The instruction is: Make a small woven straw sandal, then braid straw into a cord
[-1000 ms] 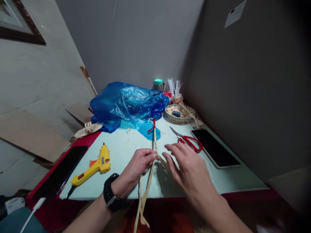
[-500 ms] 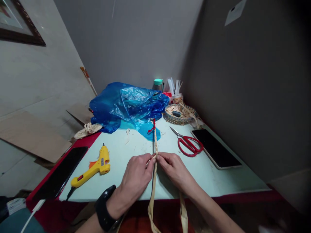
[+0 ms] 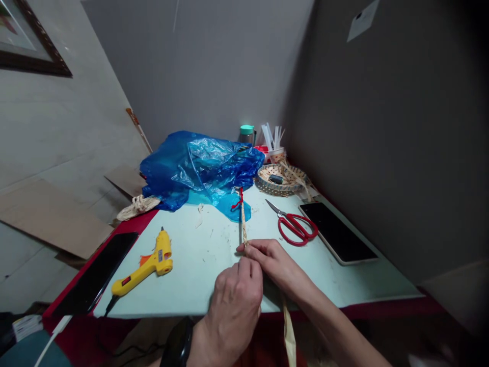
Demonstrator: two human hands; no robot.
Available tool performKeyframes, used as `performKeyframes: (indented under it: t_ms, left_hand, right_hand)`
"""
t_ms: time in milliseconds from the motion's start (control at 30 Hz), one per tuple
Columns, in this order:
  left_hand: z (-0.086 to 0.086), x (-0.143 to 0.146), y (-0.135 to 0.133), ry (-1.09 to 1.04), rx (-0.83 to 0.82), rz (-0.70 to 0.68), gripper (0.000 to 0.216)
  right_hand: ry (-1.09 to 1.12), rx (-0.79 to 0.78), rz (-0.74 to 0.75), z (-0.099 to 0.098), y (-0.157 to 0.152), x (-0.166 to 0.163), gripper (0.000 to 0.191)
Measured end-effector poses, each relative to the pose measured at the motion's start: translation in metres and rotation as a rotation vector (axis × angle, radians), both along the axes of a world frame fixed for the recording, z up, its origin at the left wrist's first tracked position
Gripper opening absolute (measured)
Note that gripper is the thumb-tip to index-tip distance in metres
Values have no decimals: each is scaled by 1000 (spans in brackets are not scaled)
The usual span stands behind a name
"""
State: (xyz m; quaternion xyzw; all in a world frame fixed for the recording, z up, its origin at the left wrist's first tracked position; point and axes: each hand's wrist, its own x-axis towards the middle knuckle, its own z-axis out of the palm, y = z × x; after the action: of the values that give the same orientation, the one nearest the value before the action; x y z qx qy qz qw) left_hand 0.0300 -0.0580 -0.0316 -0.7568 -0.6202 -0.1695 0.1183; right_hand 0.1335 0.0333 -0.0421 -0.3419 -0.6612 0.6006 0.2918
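A thin braid of pale, flat straw-like strands runs toward me across the table, with red string tied at its far end. My right hand pinches the near end of the braid between thumb and fingers. Just below it, my left hand is closed in a fist over the line of the strands; the straw strand in it is hidden by the fingers. One loose strand hangs below my right hand past the table edge. On my left wrist is a black watch.
A yellow glue gun and a dark phone lie left. Red-handled scissors and a tablet lie right. Behind are a blue plastic bag, a woven basket and a cup of glue sticks.
My left hand has left the pinch point beside my right hand and moved down toward me, turning into a fist. The right hand keeps its pinch on the braid.
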Motion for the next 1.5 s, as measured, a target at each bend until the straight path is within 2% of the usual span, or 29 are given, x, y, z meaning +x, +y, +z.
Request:
performKeyframes:
  t_ms: [67,133,200,233,300,367,467,533,667,833,900,1033,1100,1233,1500]
  left_hand:
    - [11,-9,-1,-180,-36,-69,16]
    - [24,-24,3,-460,-112,-89,17]
    - [31,-39,12,-745,-174,38,28]
    - [31,-46,18,-876,-191,94,24]
    - [27,-52,32,-1159,-347,45,20]
    - [18,-50,44,-1376,-509,-49,25]
    - [9,-40,52,-1569,-669,-171,23]
    - [7,-36,53,-1645,-752,-189,19]
    - [7,-39,51,-1720,-852,-114,21]
    - [7,-44,48,-1619,-793,-88,21]
    - [7,-42,46,-1543,-733,-81,21]
    - [7,-37,42,-1430,-641,-12,22]
    - [6,-35,41,-1415,-589,-22,24]
    - [7,-33,40,-1412,-521,-27,20]
    - [6,-32,40,-1452,-562,65,26]
  right_hand:
    - [34,-32,6,1,0,1,32]
    - [67,-68,29,2,0,2,31]
    - [95,-93,51,5,-1,3,31]
    - [104,-95,58,5,-1,4,32]
    - [129,-81,74,5,-2,4,34]
    - [183,-59,108,4,-3,4,36]
    - [249,-48,151,2,-4,3,34]
    - [212,-8,141,2,-4,4,33]
    - [86,93,124,2,-2,6,31]
    - [-110,262,122,8,-5,9,27]
    - [-295,377,80,16,-10,10,24]
    - [-841,623,18,31,-23,7,14]
    - [-1001,764,-31,34,-31,3,13]
    - [-1119,976,-137,29,-49,-6,19]
    - [-1136,1067,-118,27,-62,-18,22]
